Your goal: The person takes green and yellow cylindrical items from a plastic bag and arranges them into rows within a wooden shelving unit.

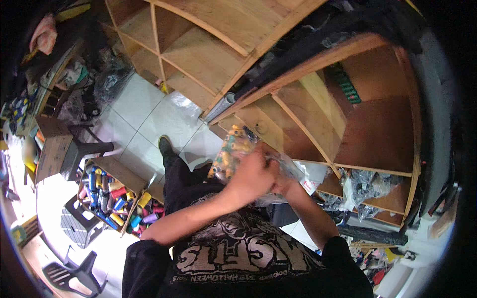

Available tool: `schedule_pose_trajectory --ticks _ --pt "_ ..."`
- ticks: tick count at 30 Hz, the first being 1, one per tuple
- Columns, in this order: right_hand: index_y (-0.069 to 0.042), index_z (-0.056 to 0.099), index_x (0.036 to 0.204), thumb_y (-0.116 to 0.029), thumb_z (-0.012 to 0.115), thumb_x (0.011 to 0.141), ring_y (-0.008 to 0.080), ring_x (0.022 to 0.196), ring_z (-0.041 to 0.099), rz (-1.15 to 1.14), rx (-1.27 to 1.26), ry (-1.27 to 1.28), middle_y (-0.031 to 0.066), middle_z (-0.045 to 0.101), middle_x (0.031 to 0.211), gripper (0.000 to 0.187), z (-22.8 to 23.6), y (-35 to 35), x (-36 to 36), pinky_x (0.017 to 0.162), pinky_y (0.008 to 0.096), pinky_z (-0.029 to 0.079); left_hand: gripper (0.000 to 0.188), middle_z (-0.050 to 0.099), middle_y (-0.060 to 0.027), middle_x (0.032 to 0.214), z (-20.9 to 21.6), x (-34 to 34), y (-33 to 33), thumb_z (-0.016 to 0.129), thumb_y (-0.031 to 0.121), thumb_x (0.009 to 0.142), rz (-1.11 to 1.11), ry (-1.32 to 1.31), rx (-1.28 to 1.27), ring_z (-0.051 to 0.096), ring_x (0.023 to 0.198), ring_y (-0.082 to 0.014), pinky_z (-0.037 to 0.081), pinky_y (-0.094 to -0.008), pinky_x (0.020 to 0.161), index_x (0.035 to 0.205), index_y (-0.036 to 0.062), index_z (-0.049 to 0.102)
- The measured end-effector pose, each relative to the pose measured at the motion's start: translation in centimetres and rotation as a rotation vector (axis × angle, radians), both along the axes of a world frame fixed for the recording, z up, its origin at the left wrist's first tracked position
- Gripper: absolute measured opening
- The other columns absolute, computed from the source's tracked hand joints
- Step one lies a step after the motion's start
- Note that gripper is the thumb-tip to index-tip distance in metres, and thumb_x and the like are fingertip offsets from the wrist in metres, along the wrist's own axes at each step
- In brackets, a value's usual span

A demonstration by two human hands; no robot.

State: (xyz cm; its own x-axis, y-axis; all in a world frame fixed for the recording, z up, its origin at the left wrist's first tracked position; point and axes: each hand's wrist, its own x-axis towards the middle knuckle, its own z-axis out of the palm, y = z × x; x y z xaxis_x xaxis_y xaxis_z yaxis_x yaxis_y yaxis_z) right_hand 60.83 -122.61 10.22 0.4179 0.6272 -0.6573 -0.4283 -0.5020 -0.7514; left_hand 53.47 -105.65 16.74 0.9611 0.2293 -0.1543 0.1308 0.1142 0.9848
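Observation:
In front of my body I have a clear plastic bag [295, 171] with small yellow, orange and green thread spools [229, 155] showing inside. My left hand [253, 174], slightly blurred, reaches across the bag with its fingers closed on the gathered plastic. Right beside it, my right hand [284, 185] is also closed on the plastic, and the two hands nearly touch. The fingertips are partly hidden, and so is the lower part of the bag.
Wooden compartment shelves [203, 54] stand ahead, with a second shelf unit [367, 119] at the right. Crumpled plastic bags [365, 191] fill its lower compartments. A cardboard box [112, 171] of coloured spools sits at left. Black chairs [79, 268] stand on the tiled floor [141, 107].

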Motion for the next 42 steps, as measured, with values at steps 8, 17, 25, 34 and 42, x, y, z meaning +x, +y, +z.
schedule_pose_trajectory --ticks 8,17,25,34,42 --pt "-0.005 0.046 0.118 -0.025 0.055 0.082 0.0288 0.082 0.060 -0.521 0.487 0.989 0.0140 0.056 0.102 0.042 2.6 -0.1 -0.8 0.055 0.0414 0.052 0.022 0.059 -0.0089 0.082 -1.2 0.9 0.7 0.043 0.008 0.084 -0.029 0.069 -0.201 0.052 0.066 -0.0106 0.042 -0.0230 0.057 0.100 -0.0043 0.052" --pt "0.001 0.045 0.119 -0.015 0.058 0.080 0.0164 0.071 0.058 -0.143 0.511 0.547 0.0120 0.058 0.093 0.044 10.0 0.9 1.4 0.047 0.0190 0.041 0.021 0.041 -0.0007 0.055 1.9 0.5 2.9 0.040 0.009 0.086 0.086 0.270 -0.539 0.034 0.039 -0.0086 0.025 -0.0241 0.035 0.102 -0.0029 0.049" --pt "-0.004 0.059 0.102 -0.019 0.068 0.072 0.0218 0.072 0.062 -0.213 -0.115 -1.136 0.0117 0.061 0.092 0.035 10.3 -1.1 18.5 0.062 0.0301 0.050 0.013 0.036 -0.0004 0.052 1.9 1.1 2.9 0.037 0.007 0.085 0.140 0.276 -0.534 0.028 0.035 -0.0082 0.020 -0.0252 0.032 0.091 -0.0009 0.045" --pt "-0.005 0.055 0.107 -0.035 0.064 0.075 0.0377 0.090 0.055 -0.168 -0.373 -1.688 0.0190 0.056 0.094 0.045 4.2 -0.1 22.4 0.077 0.0443 0.046 0.014 0.035 -0.0008 0.051 1.9 0.9 3.7 0.037 0.008 0.084 0.204 0.274 -0.515 0.028 0.034 -0.0094 0.020 -0.0255 0.032 0.092 0.0002 0.045" --pt "-0.004 0.058 0.103 -0.034 0.061 0.078 0.0338 0.085 0.059 -0.292 -0.437 -1.618 0.0198 0.061 0.092 0.039 6.3 -2.9 22.1 0.075 0.0409 0.047 0.015 0.035 -0.0001 0.051 1.7 0.8 4.4 0.037 0.007 0.083 0.240 0.297 -0.496 0.027 0.035 -0.0085 0.021 -0.0245 0.032 0.093 0.0000 0.046"
